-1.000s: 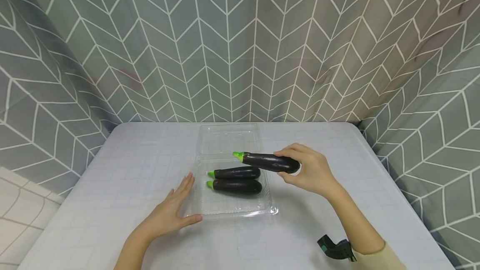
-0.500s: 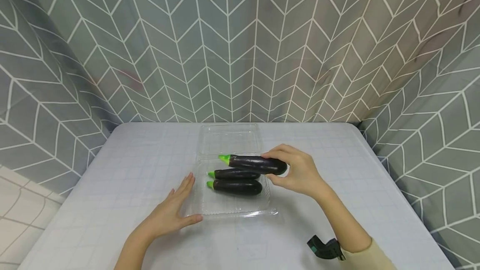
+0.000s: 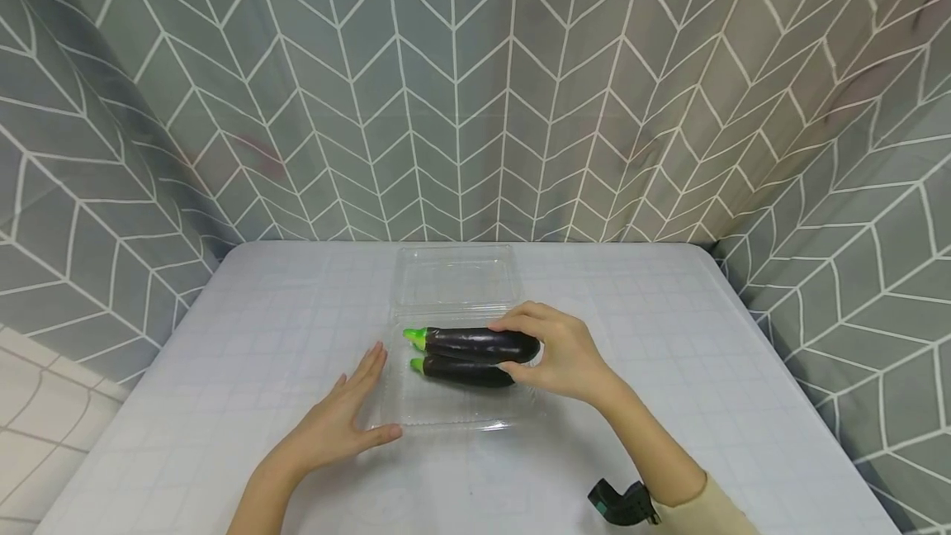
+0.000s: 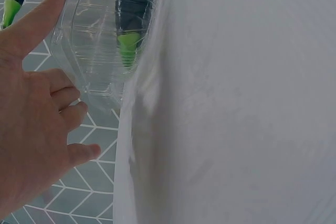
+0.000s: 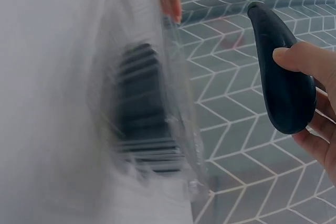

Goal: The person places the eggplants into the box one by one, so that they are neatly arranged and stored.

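Observation:
My right hand grips a dark purple eggplant by its thick end, low over a clear plastic clamshell container. Its green stem points left. In the right wrist view, thumb and fingers wrap round the held eggplant, apart from the container. Another eggplant lies in the container, nearer the person; a further one there is hidden under the held eggplant in the head view. My left hand, fingers spread, rests along the container's left side; the left wrist view shows a fingertip at the clear wall.
The container's lid lies folded back, away from the person. A white table bears everything, with a chevron-patterned curtain behind and at the sides. A black device sits at the right wrist by a cream sleeve.
My right hand has carried the eggplant left and down, from the container's right back side to over its middle, covering an eggplant there. My left hand has kept its place.

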Motion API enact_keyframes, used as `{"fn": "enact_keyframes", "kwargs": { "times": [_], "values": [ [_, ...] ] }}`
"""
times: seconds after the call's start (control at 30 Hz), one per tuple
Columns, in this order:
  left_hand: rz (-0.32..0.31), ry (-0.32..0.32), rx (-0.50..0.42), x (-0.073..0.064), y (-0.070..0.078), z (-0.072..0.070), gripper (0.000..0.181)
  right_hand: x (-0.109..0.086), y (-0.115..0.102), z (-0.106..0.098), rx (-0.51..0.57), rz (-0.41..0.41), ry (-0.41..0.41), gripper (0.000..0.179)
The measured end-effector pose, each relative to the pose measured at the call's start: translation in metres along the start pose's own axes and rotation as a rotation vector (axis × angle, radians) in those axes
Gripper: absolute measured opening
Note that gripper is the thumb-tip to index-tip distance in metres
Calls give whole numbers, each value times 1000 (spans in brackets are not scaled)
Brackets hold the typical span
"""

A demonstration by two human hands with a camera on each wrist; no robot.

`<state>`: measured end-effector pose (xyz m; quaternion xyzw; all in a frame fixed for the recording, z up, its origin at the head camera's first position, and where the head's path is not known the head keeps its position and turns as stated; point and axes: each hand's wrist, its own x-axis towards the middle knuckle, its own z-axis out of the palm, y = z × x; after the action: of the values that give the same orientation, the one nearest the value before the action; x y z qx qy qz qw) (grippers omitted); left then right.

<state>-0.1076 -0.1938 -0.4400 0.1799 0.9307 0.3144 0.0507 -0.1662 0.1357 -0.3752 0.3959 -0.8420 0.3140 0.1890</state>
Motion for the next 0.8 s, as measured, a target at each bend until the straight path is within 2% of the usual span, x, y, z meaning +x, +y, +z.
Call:
{"fn": "enact_keyframes", "kwargs": {
  "times": [0.13,0.43,0.63,0.8],
  "values": [
    [5,3,7,1,0,1,106,-3,-2,10,7,26,-36,47],
    [1,-1,3,1,1,0,106,-14,-2,38,-44,69,-206,45],
    [10,6,3,0,1,0,105,-17,-1,46,-38,75,-263,44],
    [11,7,-4,0,0,0,105,-19,0,47,-17,145,-336,45]
  ]
}}
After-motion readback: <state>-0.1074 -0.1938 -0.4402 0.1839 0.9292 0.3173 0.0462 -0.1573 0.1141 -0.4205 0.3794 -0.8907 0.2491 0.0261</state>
